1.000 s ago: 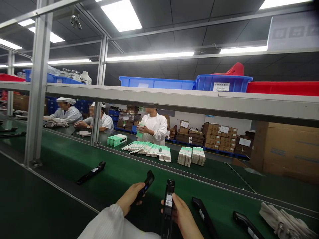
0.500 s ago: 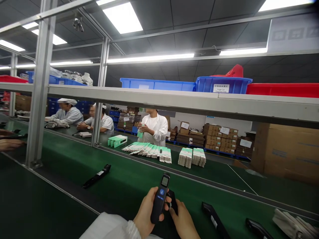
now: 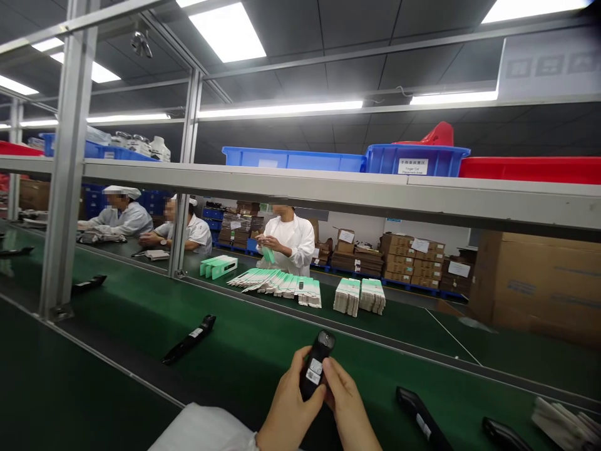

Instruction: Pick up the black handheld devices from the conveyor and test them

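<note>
My left hand [image 3: 293, 401] is closed around a black handheld device [image 3: 310, 383], tilted upward over the green conveyor belt [image 3: 263, 347]. Its back faces me, showing white labels [image 3: 313, 371] and a small round window at the top end. My right hand [image 3: 346, 401] grips the same device from the right, its thumb by the labels. The fingers behind the device are hidden, and I cannot tell whether a second piece is there. Similar black devices lie on the belt: one at left [image 3: 190, 339], another at right [image 3: 422, 418] and one near the bottom edge [image 3: 504, 433].
Across the belt, a person in white [image 3: 291, 241] handles green-and-white cartons behind a row of folded cartons [image 3: 277, 283]. Two more people sit at left. A shelf [image 3: 291, 183] with blue bins [image 3: 417, 161] spans above; a metal post [image 3: 68, 169] stands left. Pale pieces [image 3: 563, 423] lie lower right.
The device has been turned from its screen side to its labelled back. My right hand, earlier at another black piece behind it, now touches this device. The devices on the belt have shifted right.
</note>
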Demonstrator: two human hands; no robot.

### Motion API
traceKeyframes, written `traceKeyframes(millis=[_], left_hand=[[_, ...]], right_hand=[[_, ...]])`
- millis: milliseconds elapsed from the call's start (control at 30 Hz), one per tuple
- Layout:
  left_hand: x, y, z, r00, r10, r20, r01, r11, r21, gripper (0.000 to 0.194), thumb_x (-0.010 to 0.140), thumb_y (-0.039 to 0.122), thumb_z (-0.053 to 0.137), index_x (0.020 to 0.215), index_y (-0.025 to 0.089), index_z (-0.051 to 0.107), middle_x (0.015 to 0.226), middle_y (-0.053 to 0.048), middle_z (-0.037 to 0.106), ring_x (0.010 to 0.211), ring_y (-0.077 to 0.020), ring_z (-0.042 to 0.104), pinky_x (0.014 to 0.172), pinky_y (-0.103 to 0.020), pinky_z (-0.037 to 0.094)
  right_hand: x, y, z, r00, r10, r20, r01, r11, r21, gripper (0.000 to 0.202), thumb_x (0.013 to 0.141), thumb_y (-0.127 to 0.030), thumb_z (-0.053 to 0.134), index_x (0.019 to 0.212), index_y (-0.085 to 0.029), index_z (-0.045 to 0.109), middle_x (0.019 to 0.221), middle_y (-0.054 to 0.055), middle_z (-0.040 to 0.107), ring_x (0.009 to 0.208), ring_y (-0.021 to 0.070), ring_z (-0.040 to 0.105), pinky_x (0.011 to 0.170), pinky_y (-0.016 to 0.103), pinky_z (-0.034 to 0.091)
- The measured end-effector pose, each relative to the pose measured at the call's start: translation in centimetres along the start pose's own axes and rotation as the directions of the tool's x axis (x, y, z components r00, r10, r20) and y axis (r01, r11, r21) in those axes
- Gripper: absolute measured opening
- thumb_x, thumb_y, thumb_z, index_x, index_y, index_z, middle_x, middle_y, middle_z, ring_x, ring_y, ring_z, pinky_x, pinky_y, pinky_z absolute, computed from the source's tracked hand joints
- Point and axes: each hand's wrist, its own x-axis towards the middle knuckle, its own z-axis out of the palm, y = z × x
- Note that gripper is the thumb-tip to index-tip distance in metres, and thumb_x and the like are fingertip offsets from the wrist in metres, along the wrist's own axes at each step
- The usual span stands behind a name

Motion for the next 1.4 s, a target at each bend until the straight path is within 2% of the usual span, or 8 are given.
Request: traceKeyframes(millis=[267, 433, 633, 767, 933, 1100, 1233, 1400], left_hand=[[1.6, -1.7, -1.6, 0.965, -0.229, -0.132, 0.188, 0.946, -0.265, 0.058, 0.073, 0.068, 0.04, 0.098, 0.018, 0.057, 0.064, 0.003, 0.048, 0.054, -0.0114, 0.046, 0.044, -0.022, 0.034], [2.9, -3.8, -4.0, 0.912, -0.329, -0.243, 0.261, 0.926, -0.274, 0.063, 0.069, 0.071, 0.038, 0.09, 0.016, 0.059, 0.062, 0.003, 0.047, 0.049, -0.0102, 0.043, 0.042, -0.021, 0.03], [4.1, -5.7, -7.5, 0.934, -0.103, -0.341, 0.216, 0.924, 0.315, 0.04, 0.076, 0.052, 0.038, 0.085, 0.019, 0.06, 0.064, 0.001, 0.053, 0.057, -0.0151, 0.052, 0.054, -0.027, 0.041], [4.5, -5.9, -10.6, 0.934, -0.028, -0.356, 0.205, 0.859, 0.47, 0.035, 0.075, 0.04, 0.041, 0.097, 0.018, 0.057, 0.083, -0.006, 0.059, 0.08, -0.0226, 0.056, 0.074, -0.035, 0.044], [4.5, -5.4, -14.7, 0.858, 0.072, -0.509, 0.344, 0.655, 0.673, 0.048, 0.078, 0.03, 0.036, 0.121, 0.012, 0.043, 0.123, -0.017, 0.047, 0.117, -0.0311, 0.04, 0.093, -0.042, 0.036], [4.1, -5.7, -15.6, 0.738, -0.181, -0.65, 0.595, 0.628, 0.501, 0.046, 0.072, 0.019, 0.04, 0.117, 0.008, 0.044, 0.12, -0.022, 0.049, 0.123, -0.0397, 0.032, 0.096, -0.055, 0.025], [4.1, -5.7, -14.4, 0.769, -0.268, -0.581, 0.552, 0.737, 0.39, 0.034, 0.067, 0.012, 0.042, 0.099, 0.014, 0.053, 0.105, -0.018, 0.058, 0.121, -0.0372, 0.035, 0.096, -0.055, 0.024], [4.2, -3.9, -11.8, 0.808, -0.444, -0.388, 0.481, 0.877, -0.001, 0.025, 0.072, 0.023, 0.043, 0.092, 0.015, 0.056, 0.091, -0.012, 0.062, 0.093, -0.0251, 0.058, 0.077, -0.036, 0.047]], right_hand=[[0.0, 0.6, -0.3, 1.0, -0.013, -0.016, 0.014, 0.999, 0.046, 0.043, 0.058, -0.058, 0.07, 0.08, -0.021, 0.068, 0.075, 0.002, 0.061, 0.074, 0.0164, 0.055, 0.059, 0.024, 0.044], [-0.1, 0.8, -0.4, 0.999, 0.002, -0.034, -0.001, 1.0, 0.017, 0.046, 0.056, -0.061, 0.07, 0.08, -0.022, 0.067, 0.077, 0.002, 0.06, 0.076, 0.016, 0.053, 0.059, 0.023, 0.043], [-0.2, 1.1, -0.3, 1.0, 0.02, -0.008, -0.02, 1.0, 0.018, 0.048, 0.059, -0.061, 0.068, 0.082, -0.02, 0.064, 0.073, 0.001, 0.063, 0.068, 0.0136, 0.056, 0.056, 0.021, 0.04], [-0.6, 0.4, 0.2, 0.982, 0.188, -0.035, -0.187, 0.982, 0.018, 0.063, 0.049, -0.066, 0.07, 0.09, -0.019, 0.062, 0.08, 0.005, 0.069, 0.071, 0.018, 0.06, 0.058, 0.025, 0.042], [-0.6, 0.4, 0.1, 0.974, 0.223, 0.036, -0.225, 0.973, 0.045, 0.067, 0.046, -0.065, 0.072, 0.094, -0.019, 0.062, 0.093, 0.009, 0.07, 0.078, 0.0209, 0.062, 0.062, 0.028, 0.044], [-0.5, 0.9, -0.4, 0.984, 0.15, 0.094, -0.159, 0.982, 0.097, 0.061, 0.055, -0.061, 0.07, 0.1, -0.02, 0.061, 0.096, 0.009, 0.069, 0.084, 0.0224, 0.062, 0.067, 0.03, 0.044], [-0.7, 0.6, -0.3, 0.981, 0.167, 0.098, -0.177, 0.978, 0.108, 0.063, 0.055, -0.063, 0.069, 0.1, -0.02, 0.059, 0.1, 0.01, 0.069, 0.091, 0.025, 0.062, 0.071, 0.031, 0.044], [-0.8, 0.5, 0.0, 0.978, 0.184, 0.101, -0.187, 0.982, 0.017, 0.063, 0.052, -0.057, 0.074, 0.099, -0.02, 0.057, 0.102, 0.01, 0.068, 0.096, 0.0264, 0.061, 0.076, 0.032, 0.043]])
